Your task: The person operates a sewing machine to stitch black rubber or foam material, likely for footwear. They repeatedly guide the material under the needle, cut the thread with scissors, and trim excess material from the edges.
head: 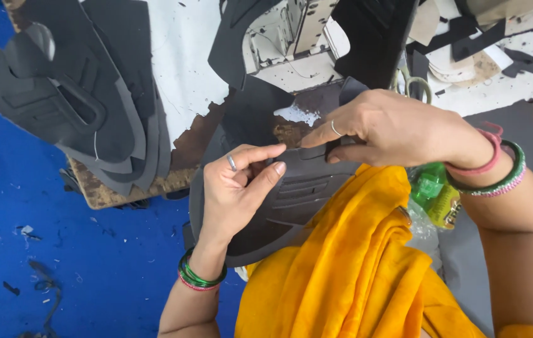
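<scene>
Head view, left hand [232,191] raised palm-up over the lap, thumb and forefinger pinching the dark grey shoe-upper piece [291,194], right hand [382,128] arched above, fingertips nipping its top edge, stack of cut pieces [72,94] on worn table [182,56] beyond, yellow cloth [354,269] below.

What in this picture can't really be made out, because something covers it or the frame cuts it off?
- Lower part of the dark grey piece, head view: covered by the left hand and yellow cloth.
- Scissors: only the handles show; a black sheet hides the blades.
- Green packet: mostly behind the right hand and its wrist.
- Stack of grey pieces: cut by the top edge.
</scene>
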